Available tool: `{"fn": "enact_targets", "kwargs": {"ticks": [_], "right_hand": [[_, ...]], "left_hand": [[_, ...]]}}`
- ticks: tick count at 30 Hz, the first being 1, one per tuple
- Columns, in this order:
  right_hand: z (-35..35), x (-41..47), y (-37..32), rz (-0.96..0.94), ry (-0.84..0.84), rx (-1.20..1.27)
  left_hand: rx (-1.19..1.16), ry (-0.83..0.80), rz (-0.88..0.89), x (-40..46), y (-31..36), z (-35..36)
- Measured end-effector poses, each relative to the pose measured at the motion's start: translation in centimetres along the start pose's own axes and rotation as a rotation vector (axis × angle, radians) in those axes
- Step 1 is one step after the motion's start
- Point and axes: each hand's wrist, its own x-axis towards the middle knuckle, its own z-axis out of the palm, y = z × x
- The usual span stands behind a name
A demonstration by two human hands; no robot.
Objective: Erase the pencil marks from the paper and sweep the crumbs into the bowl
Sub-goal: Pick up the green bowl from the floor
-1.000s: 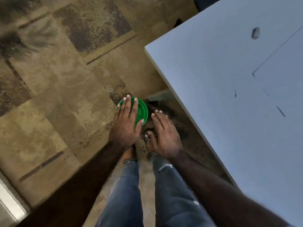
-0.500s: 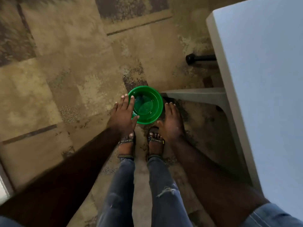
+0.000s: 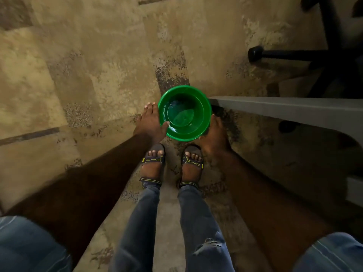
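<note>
A: How will the round green plastic bowl [image 3: 184, 113] handle?

B: Probably light, stiff, a bit slick. It's round, so no long axis; mouth up, just above the brown patterned floor [image 3: 82, 79]. Left hand [image 3: 151, 122] cups its left wall, thumb on the rim; right hand [image 3: 215, 134] cradles the opposite wall, fingers hidden.

Round green plastic bowl [image 3: 204, 114], upright, mouth up, just above tan floor
</note>
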Motion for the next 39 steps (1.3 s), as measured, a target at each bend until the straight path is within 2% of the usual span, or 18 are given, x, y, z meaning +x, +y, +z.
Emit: {"fn": "enact_targets", "kwargs": {"ticks": [6, 10, 12, 15, 18, 21, 26, 31, 39], "right_hand": [[3.0, 3.5, 1.2, 0.061, -0.046, 0.083], [9.6, 8.9, 7.2, 0.045, -0.001, 0.236], [9.6, 8.6, 7.0, 0.065, 0.005, 0.26], [6.3, 5.9, 3.0, 0.131, 0.049, 0.29], [6.5, 6.3, 3.5, 0.168, 0.033, 0.328], [6.9, 6.2, 4.3, 0.182, 0.063, 0.38], [3.5, 1.3, 1.9, 0.177, 0.123, 0.474], [-1.1, -5.8, -0.5, 0.149, 0.17, 0.609], [-9.3, -17.9, -2.4, 0.124, 0.228, 0.795]], "left_hand": [[-0.075, -0.012, -0.057, 2.2, -0.7, 1.8], [-0.159, -0.037, -0.071, 3.2, -1.0, 2.6], [-0.179, -0.047, -0.059, 3.4, -1.2, 2.8], [-0.213, -0.044, -0.07, 3.6, -1.0, 2.8], [-0.282, -0.011, -0.122, 3.8, -0.9, 2.6], [-0.24, 0.03, -0.138, 3.2, -0.7, 1.9], [-0.328, 0.126, -0.125, 0.0, 0.1, -0.3], [-0.421, 0.268, 0.029, -4.6, 1.1, -2.8], [-0.548, 0.311, 0.06, -16.2, 6.2, -9.9]]}}
